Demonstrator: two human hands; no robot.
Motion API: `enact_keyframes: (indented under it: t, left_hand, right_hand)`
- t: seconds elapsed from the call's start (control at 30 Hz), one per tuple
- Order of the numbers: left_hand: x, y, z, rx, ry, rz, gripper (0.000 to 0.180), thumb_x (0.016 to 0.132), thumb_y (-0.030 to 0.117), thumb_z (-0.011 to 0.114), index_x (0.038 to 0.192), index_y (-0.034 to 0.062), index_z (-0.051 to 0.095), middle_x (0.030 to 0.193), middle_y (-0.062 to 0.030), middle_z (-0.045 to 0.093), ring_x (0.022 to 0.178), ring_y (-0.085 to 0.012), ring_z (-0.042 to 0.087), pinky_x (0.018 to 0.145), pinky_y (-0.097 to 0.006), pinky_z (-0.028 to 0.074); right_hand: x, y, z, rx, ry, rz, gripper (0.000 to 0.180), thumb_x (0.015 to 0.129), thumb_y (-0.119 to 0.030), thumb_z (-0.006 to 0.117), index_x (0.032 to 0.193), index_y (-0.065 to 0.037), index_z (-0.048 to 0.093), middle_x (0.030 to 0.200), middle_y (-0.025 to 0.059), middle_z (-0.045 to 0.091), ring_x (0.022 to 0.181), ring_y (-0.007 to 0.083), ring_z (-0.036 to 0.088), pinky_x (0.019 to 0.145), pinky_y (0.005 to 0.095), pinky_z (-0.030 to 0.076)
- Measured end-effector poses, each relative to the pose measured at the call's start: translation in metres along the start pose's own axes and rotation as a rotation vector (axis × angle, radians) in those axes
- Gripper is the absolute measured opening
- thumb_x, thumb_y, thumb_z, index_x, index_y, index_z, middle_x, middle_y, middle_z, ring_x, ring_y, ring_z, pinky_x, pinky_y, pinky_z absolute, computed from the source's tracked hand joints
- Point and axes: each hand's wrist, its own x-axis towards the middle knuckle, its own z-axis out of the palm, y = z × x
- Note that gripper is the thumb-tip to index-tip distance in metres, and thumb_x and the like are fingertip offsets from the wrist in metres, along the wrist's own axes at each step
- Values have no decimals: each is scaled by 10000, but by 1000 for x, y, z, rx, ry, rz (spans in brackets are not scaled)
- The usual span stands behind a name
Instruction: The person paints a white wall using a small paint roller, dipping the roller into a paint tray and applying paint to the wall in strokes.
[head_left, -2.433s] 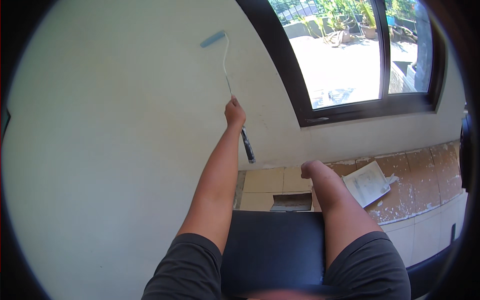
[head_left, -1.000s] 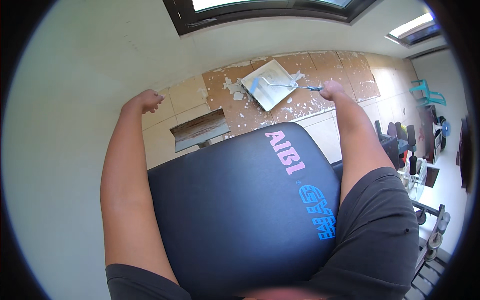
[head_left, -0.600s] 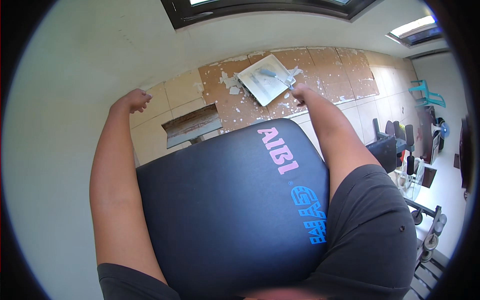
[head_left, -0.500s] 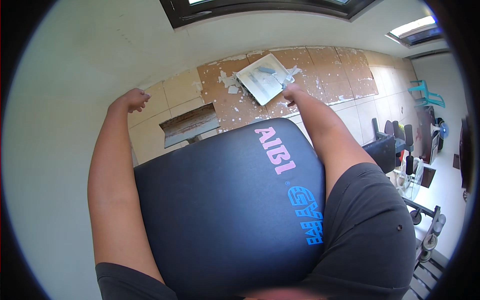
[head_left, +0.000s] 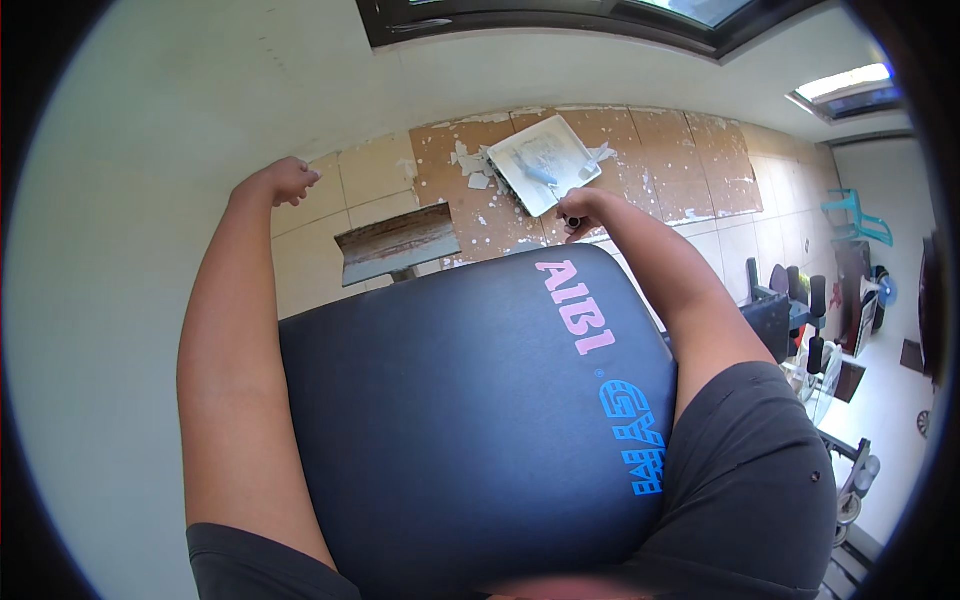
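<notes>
Both my hands are curled: the right hand [head_left: 580, 210] grips the roller handle [head_left: 572, 221], its roller [head_left: 541, 172] lying ahead in the tray [head_left: 572, 148], while my left fist [head_left: 283, 181] rests empty against the wall [head_left: 150, 150].

roller [head_left: 543, 173] in tray [head_left: 545, 163], tray on floor [head_left: 660, 160]

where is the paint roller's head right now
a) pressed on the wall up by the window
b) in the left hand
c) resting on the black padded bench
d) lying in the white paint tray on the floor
d, the roller lies in the white paint tray on the tiled floor, its handle held by the right hand; the left hand is fisted against the wall.
</notes>
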Motion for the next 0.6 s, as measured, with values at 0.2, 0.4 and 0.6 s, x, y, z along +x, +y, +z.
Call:
enact_keyframes:
  t: [0.2,0.4,0.6]
  left_hand:
    - [4,-5,2,-11,3,22,473,975,451,517,1187,40,615,1046,-117,679,900,-223,686,653,-365,508]
    - [5,-1,1,6,-7,2,468,974,448,521,1184,41,616,1041,-111,678,885,-217,681,648,-365,506]
    - [1,-2,3,-11,11,5,459,985,428,506,1154,15,612,1039,-130,707,843,-229,657,708,-412,521]
  right_hand:
    - [-3,-3,-33,238,163,-105,91,952,-53,507,969,36,511,720,95,499,559,207,568,642,500,652]
    - [-1,-6,-65,71,158,-58,66,936,-46,459,908,-8,504,678,69,470,532,182,543,627,478,648]
    - [35,-2,-64,50,247,32,51,919,-63,445,918,-45,492,637,39,439,511,155,526,630,476,634]
